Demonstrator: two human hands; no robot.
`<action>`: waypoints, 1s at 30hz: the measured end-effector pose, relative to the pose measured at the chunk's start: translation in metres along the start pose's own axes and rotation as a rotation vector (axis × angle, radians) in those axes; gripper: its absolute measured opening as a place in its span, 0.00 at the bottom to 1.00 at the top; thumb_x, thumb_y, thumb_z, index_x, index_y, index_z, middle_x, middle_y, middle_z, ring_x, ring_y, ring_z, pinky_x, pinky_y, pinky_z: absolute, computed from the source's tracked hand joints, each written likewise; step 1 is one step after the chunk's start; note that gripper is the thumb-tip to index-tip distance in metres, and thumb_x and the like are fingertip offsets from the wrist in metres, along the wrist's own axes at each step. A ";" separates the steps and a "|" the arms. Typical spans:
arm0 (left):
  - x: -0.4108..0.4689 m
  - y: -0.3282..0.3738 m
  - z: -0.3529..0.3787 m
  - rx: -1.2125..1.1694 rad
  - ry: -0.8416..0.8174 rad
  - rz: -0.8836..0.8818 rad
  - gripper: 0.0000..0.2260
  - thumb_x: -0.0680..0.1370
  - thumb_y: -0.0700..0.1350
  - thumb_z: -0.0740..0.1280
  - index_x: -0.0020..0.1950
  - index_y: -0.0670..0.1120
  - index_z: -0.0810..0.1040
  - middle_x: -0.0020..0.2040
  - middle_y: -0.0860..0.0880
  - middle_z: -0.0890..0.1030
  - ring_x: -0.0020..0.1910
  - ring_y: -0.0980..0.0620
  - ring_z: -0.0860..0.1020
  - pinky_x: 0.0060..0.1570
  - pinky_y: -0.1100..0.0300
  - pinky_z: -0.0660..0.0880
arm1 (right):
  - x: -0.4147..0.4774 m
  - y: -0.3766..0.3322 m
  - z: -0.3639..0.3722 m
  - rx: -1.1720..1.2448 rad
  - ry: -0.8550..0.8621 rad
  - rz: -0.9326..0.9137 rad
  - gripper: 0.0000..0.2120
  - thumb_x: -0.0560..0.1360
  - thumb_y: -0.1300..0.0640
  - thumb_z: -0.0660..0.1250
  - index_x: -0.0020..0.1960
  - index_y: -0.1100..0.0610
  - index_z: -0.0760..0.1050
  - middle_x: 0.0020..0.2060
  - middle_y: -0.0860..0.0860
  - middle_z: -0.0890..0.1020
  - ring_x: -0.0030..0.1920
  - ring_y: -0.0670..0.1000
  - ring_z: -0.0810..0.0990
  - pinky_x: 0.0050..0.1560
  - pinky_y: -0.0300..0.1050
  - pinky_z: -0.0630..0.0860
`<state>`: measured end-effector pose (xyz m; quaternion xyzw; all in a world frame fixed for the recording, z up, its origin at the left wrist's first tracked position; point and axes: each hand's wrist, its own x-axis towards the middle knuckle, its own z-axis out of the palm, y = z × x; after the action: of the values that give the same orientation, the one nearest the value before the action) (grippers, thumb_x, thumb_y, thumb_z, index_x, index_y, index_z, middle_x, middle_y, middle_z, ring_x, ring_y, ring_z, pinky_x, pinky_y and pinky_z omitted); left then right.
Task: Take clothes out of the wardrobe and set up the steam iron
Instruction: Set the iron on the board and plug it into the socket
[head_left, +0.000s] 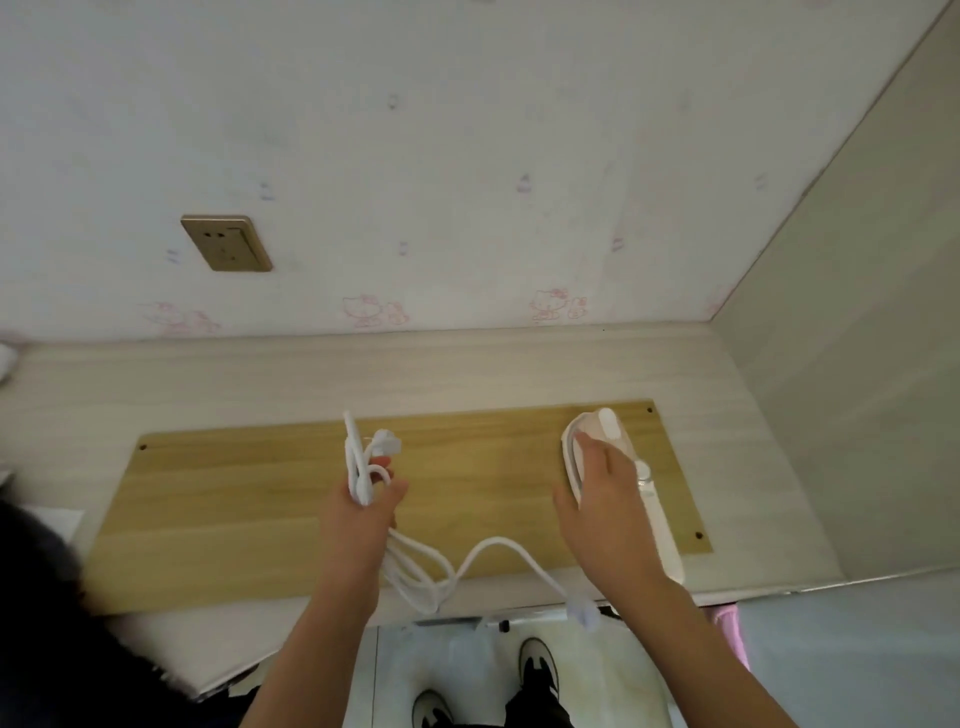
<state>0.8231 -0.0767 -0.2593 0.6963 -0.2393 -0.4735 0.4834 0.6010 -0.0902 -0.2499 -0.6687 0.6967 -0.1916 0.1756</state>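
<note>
A white steam iron (608, 431) lies on the right end of a yellow wooden board (249, 499) on the pale desk (208, 379). My right hand (602, 499) rests on top of the iron, fingers curled around its body. My left hand (363, 509) is closed on a bundle of the iron's white power cord (358, 462), with the plug (387, 441) sticking up beyond the fingers. The rest of the cord (498, 551) loops over the board's near edge back toward the iron. No clothes are in view.
A gold wall socket (226, 243) sits on the wall at the back left, above the desk. A grey side panel (852, 415) closes the desk on the right. Dark hair or cloth (47, 613) fills the lower left. My shoes (537, 670) stand on the floor below.
</note>
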 end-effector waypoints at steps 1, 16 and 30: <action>-0.001 0.002 -0.005 -0.042 -0.027 0.002 0.08 0.74 0.40 0.71 0.52 0.44 0.78 0.34 0.47 0.73 0.33 0.49 0.71 0.35 0.56 0.69 | -0.001 -0.018 0.001 0.093 -0.068 -0.043 0.22 0.78 0.57 0.62 0.71 0.58 0.64 0.65 0.55 0.71 0.64 0.53 0.69 0.61 0.41 0.67; -0.018 0.010 -0.084 -0.312 -0.252 0.028 0.22 0.68 0.53 0.71 0.59 0.46 0.77 0.48 0.48 0.80 0.48 0.49 0.78 0.55 0.50 0.74 | -0.037 -0.115 0.056 0.451 -0.626 -0.164 0.22 0.80 0.41 0.53 0.44 0.52 0.79 0.29 0.49 0.74 0.30 0.46 0.73 0.40 0.47 0.75; 0.028 0.039 -0.141 -0.711 0.023 0.067 0.11 0.82 0.46 0.58 0.46 0.42 0.76 0.49 0.43 0.84 0.49 0.45 0.83 0.52 0.53 0.79 | 0.002 -0.105 0.065 0.526 -0.437 0.071 0.13 0.81 0.58 0.57 0.44 0.58 0.78 0.22 0.48 0.74 0.25 0.48 0.77 0.32 0.43 0.77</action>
<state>0.9653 -0.0523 -0.2246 0.4818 -0.0767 -0.5031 0.7134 0.7246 -0.0981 -0.2535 -0.6010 0.5923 -0.2106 0.4935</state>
